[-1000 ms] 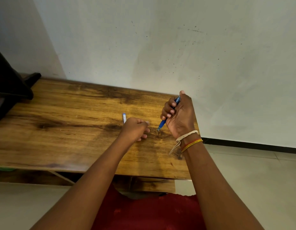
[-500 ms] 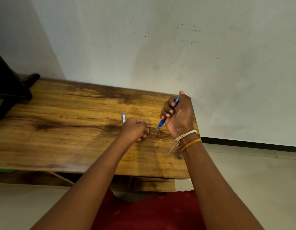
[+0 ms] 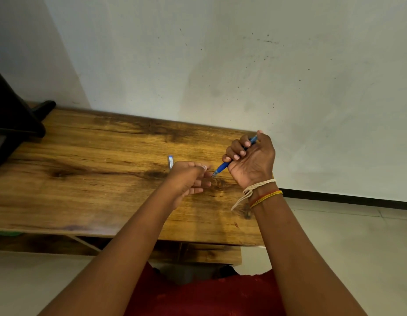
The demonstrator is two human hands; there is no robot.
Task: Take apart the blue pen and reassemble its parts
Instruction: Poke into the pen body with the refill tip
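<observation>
My right hand (image 3: pixel 251 160) is closed in a fist around the blue pen barrel (image 3: pixel 223 167), which slants down-left over the wooden table (image 3: pixel 95 179). The barrel's lower end points at my left hand (image 3: pixel 189 179). That hand's thumb and forefinger are pinched together just left of the barrel's end, and its lower fingers are loosely spread. Whether something small sits in the pinch is too small to tell. A short blue and white pen part (image 3: pixel 170 161) lies on the table just behind my left hand.
A dark piece of furniture (image 3: pixel 13 115) stands at the table's far left. The table backs onto a pale wall (image 3: pixel 220 65). Its right edge ends beside my right wrist, with tiled floor (image 3: pixel 357 236) beyond it. A lower shelf runs under the front edge.
My left hand's lower fingers have loosened and spread, and its pinched fingertips sit a little closer to the barrel's end. My right hand and the pen have hardly moved.
</observation>
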